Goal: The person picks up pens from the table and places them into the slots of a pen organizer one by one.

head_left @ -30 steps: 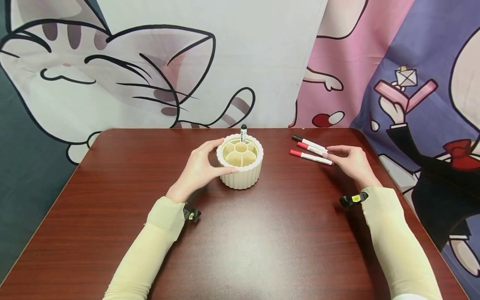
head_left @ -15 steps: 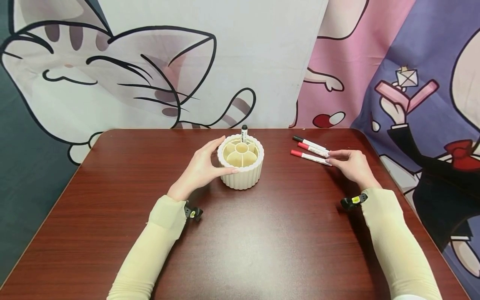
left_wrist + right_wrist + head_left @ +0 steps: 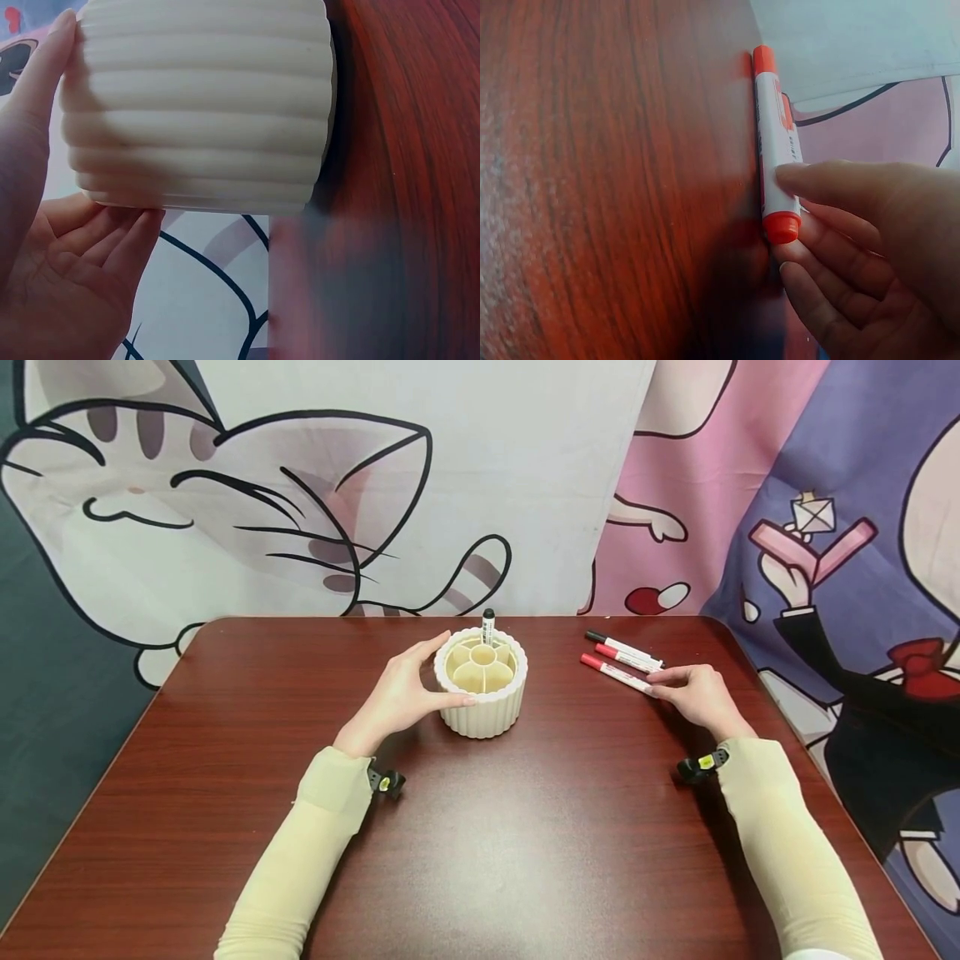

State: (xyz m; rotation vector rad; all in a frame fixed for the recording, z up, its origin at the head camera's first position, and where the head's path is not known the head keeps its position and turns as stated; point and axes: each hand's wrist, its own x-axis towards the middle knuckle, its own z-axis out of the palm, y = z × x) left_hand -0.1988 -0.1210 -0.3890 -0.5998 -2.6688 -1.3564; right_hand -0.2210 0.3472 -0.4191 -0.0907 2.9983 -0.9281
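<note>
A cream, ribbed round pen holder (image 3: 483, 714) with several compartments stands on the table. My left hand (image 3: 397, 697) holds its left side, thumb in front and fingers behind; the ribbed wall fills much of the left wrist view. One black-capped marker (image 3: 488, 625) stands upright in a rear compartment. Off to the right, my right hand (image 3: 697, 697) pinches the tail end of a red-capped marker (image 3: 611, 672). In the right wrist view the thumb (image 3: 817, 184) lies on this marker's white barrel, with fingers behind it.
Just beyond the pinched marker lie another red-capped marker (image 3: 626, 657) and a black-capped marker (image 3: 618, 644), side by side. The dark wooden table (image 3: 480, 852) ends at a back edge against a cartoon-print cloth (image 3: 525, 485).
My right hand has moved from the far markers to the near red-capped marker and pinched its tail, and that marker has shifted slightly. The left hand stays on the pen holder.
</note>
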